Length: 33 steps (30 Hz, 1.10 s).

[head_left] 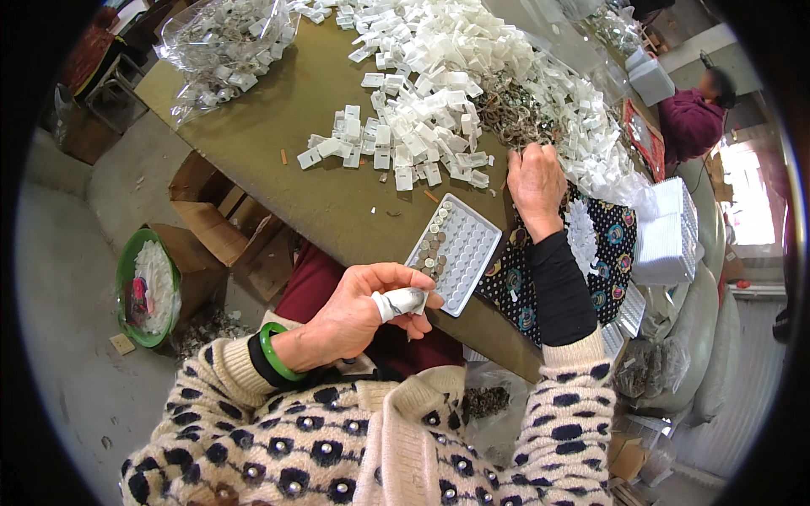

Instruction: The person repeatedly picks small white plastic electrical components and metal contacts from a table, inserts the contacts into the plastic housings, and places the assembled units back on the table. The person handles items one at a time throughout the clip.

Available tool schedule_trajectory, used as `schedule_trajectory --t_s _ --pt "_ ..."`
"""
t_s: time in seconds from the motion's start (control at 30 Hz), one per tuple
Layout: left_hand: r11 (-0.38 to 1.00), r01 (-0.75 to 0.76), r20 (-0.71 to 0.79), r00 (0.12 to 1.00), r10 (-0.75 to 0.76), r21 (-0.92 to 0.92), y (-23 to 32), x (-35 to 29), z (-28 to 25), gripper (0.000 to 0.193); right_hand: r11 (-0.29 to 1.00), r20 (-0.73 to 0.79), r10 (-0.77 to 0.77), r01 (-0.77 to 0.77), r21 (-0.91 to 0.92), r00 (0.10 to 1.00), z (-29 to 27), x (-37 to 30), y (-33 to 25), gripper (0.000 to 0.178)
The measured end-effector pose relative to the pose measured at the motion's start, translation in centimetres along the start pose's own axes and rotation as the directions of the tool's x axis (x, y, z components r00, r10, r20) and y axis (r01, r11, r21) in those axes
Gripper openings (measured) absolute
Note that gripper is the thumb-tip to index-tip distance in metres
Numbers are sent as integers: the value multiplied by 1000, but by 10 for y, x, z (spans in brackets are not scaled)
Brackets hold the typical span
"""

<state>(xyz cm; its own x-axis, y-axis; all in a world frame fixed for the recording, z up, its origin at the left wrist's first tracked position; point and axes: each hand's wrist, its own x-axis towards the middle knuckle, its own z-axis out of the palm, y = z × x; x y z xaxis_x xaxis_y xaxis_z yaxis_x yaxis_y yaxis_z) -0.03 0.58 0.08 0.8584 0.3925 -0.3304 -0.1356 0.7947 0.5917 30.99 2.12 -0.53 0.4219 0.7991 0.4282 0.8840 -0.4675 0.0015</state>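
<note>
Left hand (354, 316): fingers closing around a small white plastic piece (403, 300), near the white compartment tray (469, 253).
Right hand (533, 181): fingers curling into the far pile of grey metal rings (510, 118); the grip itself I cannot tell.
Tray axis: running from near right to far left, just to the right of the left hand.

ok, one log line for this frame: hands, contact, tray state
left hand: near white tray, thumb taped, holds nothing visible | right hand: in pile of small metal parts | tray: partly filled, on table

Tray (462, 253) on table (278, 126) near front edge; plastic-piece heap (439, 76) behind it; metal bits (515, 118) under right hand (535, 181), right of heap; left hand (359, 316) before tray; bag (221, 42) far left.
</note>
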Motion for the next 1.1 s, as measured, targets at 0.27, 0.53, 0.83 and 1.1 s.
schedule_trajectory --t_s 0.27,0.53,0.83,1.1 --pt "998 -51 60 997 53 -38 1 3 -12 16 250 509 210 -550 797 834 -37 12 24 19" --pt "987 -38 83 995 52 -157 1 2 -19 15 -79 474 196 -468 880 859 -66 9 17 4" --pt "960 -124 53 989 142 -252 21 9 -13 35 -52 443 78 -440 896 893 -104 -71 -75 15" --pt "967 -254 -23 967 254 -31 29 2 -10 27 523 119 1 -102 846 993 -114 -136 -122 21"
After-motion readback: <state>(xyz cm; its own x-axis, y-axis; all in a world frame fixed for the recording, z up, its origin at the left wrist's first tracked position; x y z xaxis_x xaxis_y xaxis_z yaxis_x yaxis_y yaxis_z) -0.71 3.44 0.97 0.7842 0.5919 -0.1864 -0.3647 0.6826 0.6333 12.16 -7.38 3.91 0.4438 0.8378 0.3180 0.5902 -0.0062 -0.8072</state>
